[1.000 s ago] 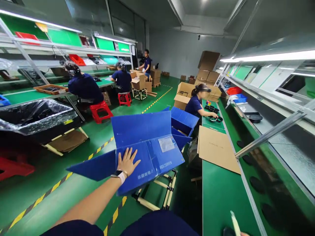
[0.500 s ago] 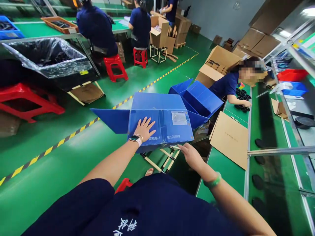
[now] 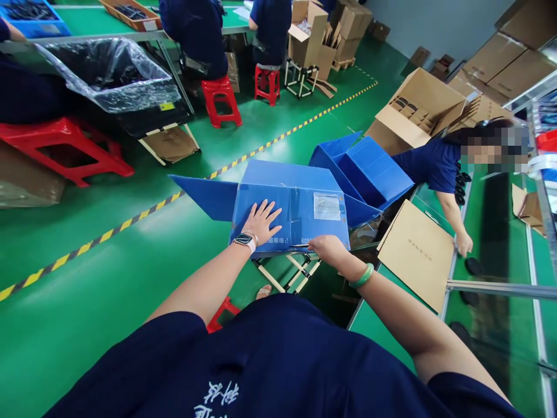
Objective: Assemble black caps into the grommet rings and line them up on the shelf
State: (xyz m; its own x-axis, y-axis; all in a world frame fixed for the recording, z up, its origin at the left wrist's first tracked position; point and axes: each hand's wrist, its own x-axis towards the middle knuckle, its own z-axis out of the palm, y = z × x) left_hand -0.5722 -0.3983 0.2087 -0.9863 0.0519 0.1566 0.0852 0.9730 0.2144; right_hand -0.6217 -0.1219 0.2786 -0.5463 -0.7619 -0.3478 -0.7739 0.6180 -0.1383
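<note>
A blue corrugated plastic box [image 3: 300, 197] with its flaps spread rests on a small white frame stand [image 3: 287, 273] in front of me. My left hand [image 3: 261, 220] lies flat on the box's near side panel, fingers spread, a watch on the wrist. My right hand [image 3: 326, 248] grips the lower edge of that panel, fingers curled around it, a green bangle on the wrist. A clear label pocket [image 3: 327, 206] sits on the panel to the right.
A second open blue box [image 3: 365, 171] stands behind. A co-worker [image 3: 439, 165] leans over the green workbench [image 3: 383, 331] at right, by a cardboard sheet [image 3: 418, 252]. Red stools [image 3: 65, 148], a plastic-lined bin [image 3: 108, 72] and seated workers are left and back.
My right hand has moved up from the stand and closed on the box's lower edge. The view has tilted further down. The co-worker has reached along the bench.
</note>
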